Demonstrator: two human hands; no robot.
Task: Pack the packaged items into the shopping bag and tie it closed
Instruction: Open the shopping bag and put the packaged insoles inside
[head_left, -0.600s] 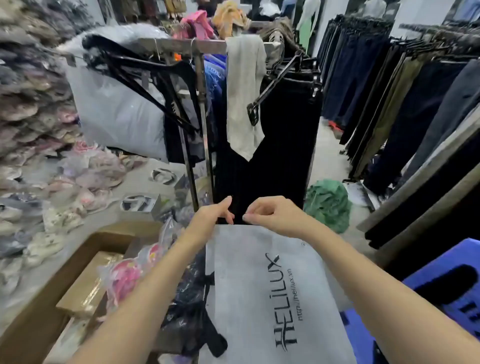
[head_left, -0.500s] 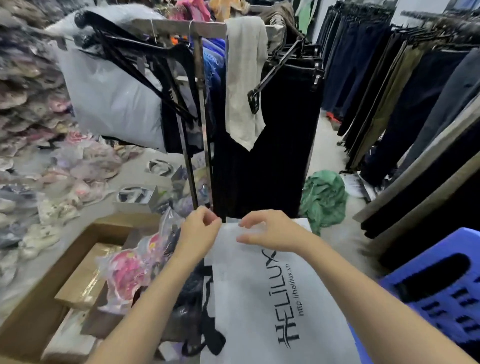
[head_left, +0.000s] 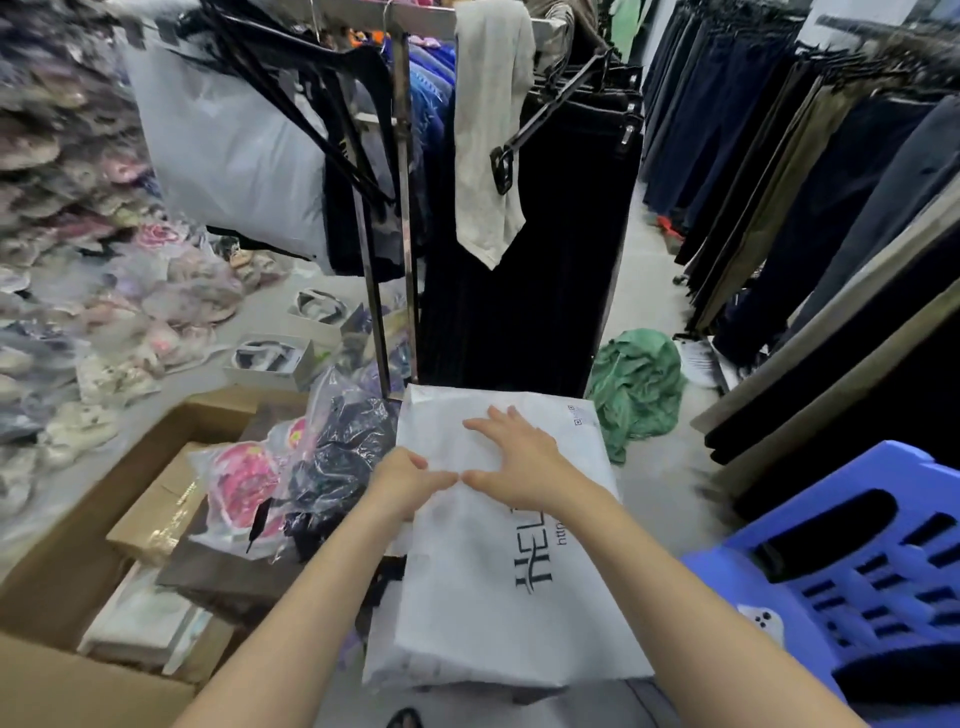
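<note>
- Head view shows the white shopping bag (head_left: 498, 587) lying flat in front of the person, its long axis running straight away from the body toward the clothes rack (head_left: 400, 197), with the far end folded toward the person.
- Right hand (head_left: 511, 462) rests palm-down on the folded part, fingers spread and loose, pressing rather than gripping anything.
- Left hand (head_left: 402, 480) is curled at the bag's left edge, thumb and fingers seemingly pinching the fabric beside the right thumb (the pinch itself is half hidden, so I cannot tell for certain that it holds the bag).
- Packaged items (head_left: 291, 478), wrapped in clear plastic, sit in a loose heap just left of the bag, over the cardboard box (head_left: 67, 571); none can be seen inside the bag.
- My judgement: packing has not begun, and the bag needs opening first.
- Key relation: the items lie to the left of both hands, so the left hand is nearer for reaching them, while the right hand is placed to steady the bag.
- A blue plastic stool (head_left: 852, 571) stands to the right, well clear of the items.
</note>
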